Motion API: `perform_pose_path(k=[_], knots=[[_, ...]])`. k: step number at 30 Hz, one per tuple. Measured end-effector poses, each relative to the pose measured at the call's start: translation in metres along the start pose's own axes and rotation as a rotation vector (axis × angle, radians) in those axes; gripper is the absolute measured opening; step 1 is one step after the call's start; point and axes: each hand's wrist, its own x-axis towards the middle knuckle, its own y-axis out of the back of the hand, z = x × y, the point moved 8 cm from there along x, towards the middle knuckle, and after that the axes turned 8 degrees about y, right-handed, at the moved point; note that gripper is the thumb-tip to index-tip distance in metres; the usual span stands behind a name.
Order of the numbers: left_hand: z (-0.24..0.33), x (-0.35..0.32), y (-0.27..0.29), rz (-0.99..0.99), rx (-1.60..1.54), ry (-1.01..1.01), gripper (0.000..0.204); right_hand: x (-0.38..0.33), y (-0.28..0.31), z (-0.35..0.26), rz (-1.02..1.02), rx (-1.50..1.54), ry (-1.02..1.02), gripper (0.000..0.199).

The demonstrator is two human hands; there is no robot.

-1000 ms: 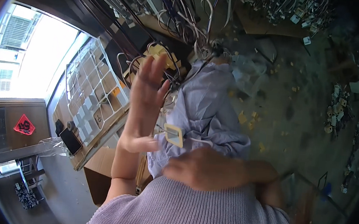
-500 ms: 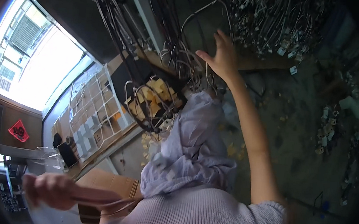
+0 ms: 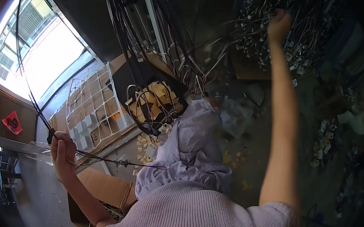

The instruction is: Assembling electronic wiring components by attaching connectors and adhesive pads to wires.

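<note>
My left hand [image 3: 63, 151] is closed around thin dark cables [image 3: 96, 155] at the left. They run up toward the bright window and across to my lap, with a small dark connector [image 3: 123, 163] on the stretch over my leg. My right arm reaches far forward, and my right hand [image 3: 280, 26] is closed in front of a big heap of cables [image 3: 301, 41]. Blurred pale cables [image 3: 236, 40] stretch leftward from that hand, apparently held in it. Ahead of my lap, more cables [image 3: 148, 106] hang in a bundle over dark and yellow pieces.
A white wire grid [image 3: 100, 106] leans at the left beside grey blocks. An open cardboard box [image 3: 104, 186] with cables inside stands by my left elbow. Small yellow pieces [image 3: 232, 159] lie scattered on the floor. Another small heap of connectors [image 3: 324, 139] lies at the right.
My right hand has moved up and right to the heap and closed from spread fingers. My left hand has risen and shifted right, the cables now stretched out from it.
</note>
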Motion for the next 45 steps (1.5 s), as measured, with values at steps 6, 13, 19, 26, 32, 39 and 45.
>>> perform_pose_path(k=[6, 13, 19, 26, 32, 39, 45], knots=[[-0.01, 0.011, -0.001, 0.335, 0.441, -0.05, 0.015, 0.022, 0.045, 0.134, -0.47, 0.062, -0.545, 0.031], [-0.025, 0.03, -0.012, 0.517, 0.716, -0.396, 0.029, 0.053, 0.131, 0.22, -0.252, 0.168, -0.774, 0.041], [-0.023, 0.019, -0.044, 0.719, 1.01, -0.668, 0.081, 0.069, 0.143, 0.141, -0.679, 0.301, -0.343, 0.027], [-0.004, -0.005, -0.209, 0.08, 0.421, -0.84, 0.033, 0.051, 0.205, 0.036, -0.813, 0.962, -0.547, 0.051], [0.026, 0.067, -0.444, -0.319, 0.208, -0.972, 0.083, 0.03, 0.255, -0.039, -1.095, 1.14, -0.482, 0.049], [-0.111, -0.111, -0.495, -0.913, 0.084, -0.655, 0.016, 0.033, 0.331, 0.083, -0.501, 0.319, -0.811, 0.036], [-0.235, -0.135, -0.423, -1.404, 0.233, -0.056, 0.022, 0.067, 0.319, 0.094, -0.263, 0.275, -0.832, 0.044]])
